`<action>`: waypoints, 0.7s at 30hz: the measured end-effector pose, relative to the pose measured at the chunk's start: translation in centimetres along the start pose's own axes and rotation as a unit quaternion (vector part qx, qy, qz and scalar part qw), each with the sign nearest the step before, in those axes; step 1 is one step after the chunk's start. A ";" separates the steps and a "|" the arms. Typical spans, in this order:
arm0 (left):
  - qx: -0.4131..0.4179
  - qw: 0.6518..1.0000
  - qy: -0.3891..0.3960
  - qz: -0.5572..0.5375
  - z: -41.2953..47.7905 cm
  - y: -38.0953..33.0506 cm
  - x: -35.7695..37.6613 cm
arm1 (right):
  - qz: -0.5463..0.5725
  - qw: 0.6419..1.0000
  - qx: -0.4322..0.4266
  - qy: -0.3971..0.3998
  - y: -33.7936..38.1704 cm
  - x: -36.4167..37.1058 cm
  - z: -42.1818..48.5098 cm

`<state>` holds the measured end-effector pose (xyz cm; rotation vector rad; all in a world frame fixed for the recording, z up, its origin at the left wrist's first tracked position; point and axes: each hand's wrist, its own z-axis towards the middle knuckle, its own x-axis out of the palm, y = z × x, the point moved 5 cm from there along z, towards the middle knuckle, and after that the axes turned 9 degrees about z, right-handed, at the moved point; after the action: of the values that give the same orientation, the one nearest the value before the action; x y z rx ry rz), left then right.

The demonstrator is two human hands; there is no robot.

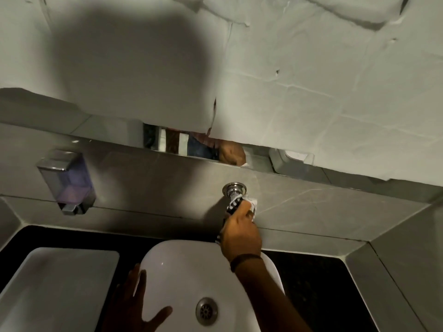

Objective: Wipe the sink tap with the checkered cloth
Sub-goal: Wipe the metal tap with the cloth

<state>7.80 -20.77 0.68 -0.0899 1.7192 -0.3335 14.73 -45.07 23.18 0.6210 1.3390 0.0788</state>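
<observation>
You see a polished chrome tap (pixel 233 188) and woven checkered cloth (pixel 233 204). Glossy white ceramic sink (pixel 182 271). Clear plastic soap dispenser (pixel 67 182), metal-capped.

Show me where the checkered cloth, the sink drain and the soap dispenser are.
checkered cloth (pixel 233 204): head view, on the patterned fold around the tap.
sink drain (pixel 206 310): head view, on the metal grate's centre.
soap dispenser (pixel 69 182): head view, on its clear front.

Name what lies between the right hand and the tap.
The checkered cloth, wrapped over the tap and gripped by the right hand, in the head view.
</observation>
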 end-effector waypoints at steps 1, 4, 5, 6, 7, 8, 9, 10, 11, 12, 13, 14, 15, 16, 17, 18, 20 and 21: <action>0.001 1.000 0.005 -0.001 0.1 0.0 0.0 | 0.007 1.000 0.009 -0.007 -0.2 0.2 -0.2; -0.003 1.000 0.000 -0.011 0.0 0.0 -0.1 | 0.051 0.991 0.113 0.041 0.0 0.6 2.8; -0.006 1.000 -0.005 -0.014 0.0 0.0 -0.1 | 0.082 0.981 0.163 0.069 0.3 0.5 4.3; -0.006 1.000 -0.008 -0.015 -0.1 0.0 -0.1 | 0.109 0.970 0.197 0.095 0.6 0.4 5.3; -0.002 1.000 -0.008 -0.014 -0.2 0.0 -0.1 | 0.117 0.965 0.206 0.114 1.1 0.2 6.0; 0.002 1.000 -0.009 -0.017 -0.2 -0.1 0.0 | 0.113 0.965 0.205 0.116 1.3 0.1 6.1; 0.005 1.000 -0.006 -0.021 -0.2 -0.1 0.2 | 0.108 0.969 0.197 0.104 1.2 0.1 6.0; 0.005 1.000 -0.001 -0.022 -0.1 0.0 0.3 | 0.102 0.972 0.191 0.088 0.9 0.3 5.4; 0.004 1.000 0.004 -0.019 -0.1 0.0 0.4 | 0.102 0.975 0.186 0.069 0.3 0.5 4.6; 0.003 1.000 0.004 -0.013 0.0 0.1 0.5 | 0.107 0.977 0.180 0.048 -0.4 0.7 3.6; 0.001 1.000 0.004 -0.007 0.2 0.2 0.4 | 0.115 0.978 0.170 0.033 -0.5 0.8 2.9; 0.000 1.000 0.005 -0.003 0.2 0.2 0.3 | 0.118 0.979 0.162 0.030 -0.7 0.9 2.7; 0.001 1.000 0.008 -0.002 0.2 0.1 0.2 | 0.113 0.979 0.164 0.030 -0.5 0.8 3.1; 0.001 1.000 0.007 -0.007 0.2 0.0 0.0 | 0.108 0.978 0.176 0.033 -0.3 0.8 4.0; -0.001 1.000 0.007 -0.012 0.1 -0.1 -0.1 | 0.109 0.974 0.194 0.046 0.1 0.7 4.9; -0.003 1.000 0.006 -0.013 0.0 -0.1 0.0 | 0.118 0.969 0.209 0.062 0.4 0.5 5.5; -0.009 1.000 0.002 -0.013 -0.1 -0.1 0.1 | 0.145 0.963 0.215 0.072 1.0 0.2 5.9; -0.009 1.000 0.001 -0.015 -0.1 -0.1 0.1 | 0.162 0.963 0.206 0.058 0.8 0.2 5.6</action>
<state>7.67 -20.88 0.62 -0.1284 1.7253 -0.3390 20.21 -46.45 23.92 1.2023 1.3652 0.1042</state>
